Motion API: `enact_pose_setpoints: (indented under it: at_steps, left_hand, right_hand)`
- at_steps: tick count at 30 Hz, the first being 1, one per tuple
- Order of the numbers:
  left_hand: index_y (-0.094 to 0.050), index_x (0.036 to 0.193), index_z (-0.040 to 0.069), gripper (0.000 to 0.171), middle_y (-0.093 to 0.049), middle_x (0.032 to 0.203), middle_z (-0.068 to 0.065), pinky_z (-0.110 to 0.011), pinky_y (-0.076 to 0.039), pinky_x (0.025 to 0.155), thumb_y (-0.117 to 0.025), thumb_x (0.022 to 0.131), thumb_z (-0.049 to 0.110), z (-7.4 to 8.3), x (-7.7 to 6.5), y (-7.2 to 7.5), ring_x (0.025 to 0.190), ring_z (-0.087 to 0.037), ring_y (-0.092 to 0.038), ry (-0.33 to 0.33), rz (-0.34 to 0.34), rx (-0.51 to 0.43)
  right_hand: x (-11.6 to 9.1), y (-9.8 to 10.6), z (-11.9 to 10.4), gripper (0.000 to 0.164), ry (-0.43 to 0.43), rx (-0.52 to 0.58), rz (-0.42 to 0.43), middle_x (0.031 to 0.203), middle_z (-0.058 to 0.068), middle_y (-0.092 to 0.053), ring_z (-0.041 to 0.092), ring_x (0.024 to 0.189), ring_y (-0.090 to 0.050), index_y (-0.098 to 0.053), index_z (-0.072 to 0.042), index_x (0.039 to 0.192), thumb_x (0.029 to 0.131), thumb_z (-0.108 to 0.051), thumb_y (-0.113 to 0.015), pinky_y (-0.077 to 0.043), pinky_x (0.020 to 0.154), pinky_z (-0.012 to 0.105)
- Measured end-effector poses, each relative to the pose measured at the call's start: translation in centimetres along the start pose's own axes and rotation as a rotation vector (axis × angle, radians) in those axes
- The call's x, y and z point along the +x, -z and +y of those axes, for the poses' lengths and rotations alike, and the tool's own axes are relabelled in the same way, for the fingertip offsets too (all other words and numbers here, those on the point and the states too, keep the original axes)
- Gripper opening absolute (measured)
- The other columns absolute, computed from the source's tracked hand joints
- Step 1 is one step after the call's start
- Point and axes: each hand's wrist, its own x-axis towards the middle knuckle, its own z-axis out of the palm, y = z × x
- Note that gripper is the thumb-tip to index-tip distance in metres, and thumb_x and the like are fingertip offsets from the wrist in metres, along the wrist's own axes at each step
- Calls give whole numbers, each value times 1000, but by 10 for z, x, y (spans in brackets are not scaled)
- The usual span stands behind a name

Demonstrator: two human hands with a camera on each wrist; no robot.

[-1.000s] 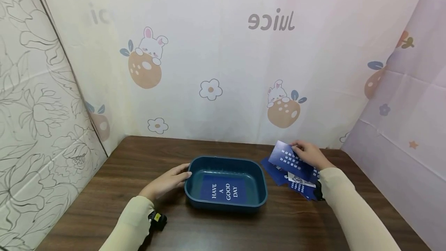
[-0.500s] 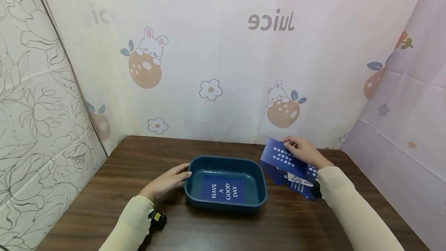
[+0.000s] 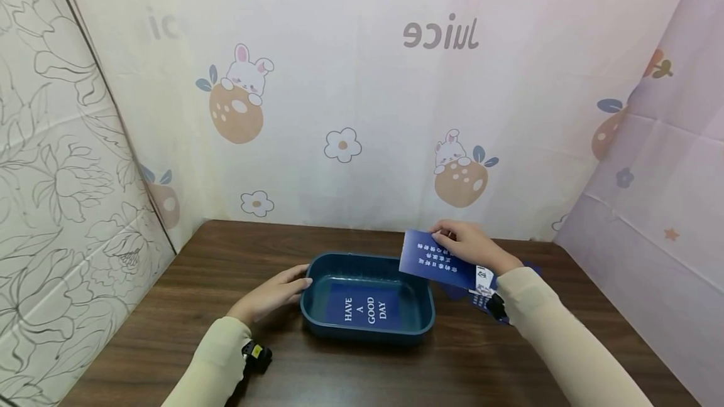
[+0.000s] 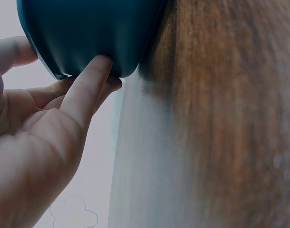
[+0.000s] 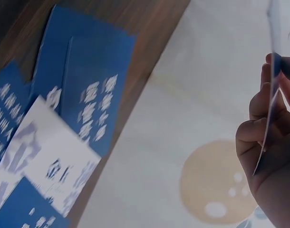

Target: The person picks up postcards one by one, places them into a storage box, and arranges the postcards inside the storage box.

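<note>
A dark teal plastic tray (image 3: 317, 333) with rounded corners stands on the table, a blue card (image 3: 362, 308) reading "HAVE A GOOD DAY" lying in it. At its left end my left hand (image 3: 274, 294) holds the rim; the left wrist view shows fingers (image 4: 90, 85) against the tray's outer wall (image 4: 92, 28). My right hand (image 3: 472, 245) pinches a blue card with white characters (image 3: 432, 260) near its far edge. This card is raised and overlaps the tray's right back corner. Edge-on in the right wrist view, it sits between thumb and fingers.
Right of the tray, several blue cards (image 5: 95, 90) and a white printed card (image 5: 59, 161) lie overlapped, partly hidden by the right arm in the head view. A patterned curtain (image 3: 362, 93) borders the brown wooden table (image 3: 339, 375) at the back.
My right hand has moved left with the blue card, from over the loose cards to the tray's right back corner. The left hand and the tray have stayed put.
</note>
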Motion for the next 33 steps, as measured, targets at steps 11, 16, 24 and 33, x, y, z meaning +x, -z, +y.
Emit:
enact_pose_setpoints:
  at_steps: [11, 16, 24, 33]
  left_hand:
    - [-30, 156, 5, 61, -40, 153, -21, -58, -34, 111, -51, 106, 33, 1, 3, -2, 126, -35, -56, 27, 16, -5]
    - [-31, 156, 5, 60, -40, 153, -21, -57, -35, 110, -50, 107, 32, -1, 4, -2, 127, -35, -55, 23, 14, -3]
    - [-33, 155, 4, 59, -40, 153, -21, -55, -38, 109, -51, 106, 33, -3, 3, -1, 130, -36, -52, 13, 11, 5]
    - [-32, 155, 4, 58, -39, 154, -21, -53, -38, 109, -50, 107, 32, -2, 4, 0, 131, -36, -51, -1, -3, -10]
  right_hand:
    - [10, -13, -32, 21, 31, 53, -56, 105, 0, -70, 18, 87, -61, -71, -16, 119, 102, -22, -59, -53, 84, 42]
    - [15, -17, -50, 24, 55, 70, -88, 110, -1, -69, 17, 91, -60, -71, -16, 120, 103, -18, -55, -52, 87, 41]
    - [27, -25, -70, 29, 73, 122, -148, 109, -3, -68, 17, 93, -59, -69, -18, 122, 101, -13, -50, -50, 87, 39]
    - [39, -39, -87, 31, 82, 176, -224, 115, 2, -68, 18, 97, -61, -66, -13, 126, 100, -11, -49, -53, 87, 39]
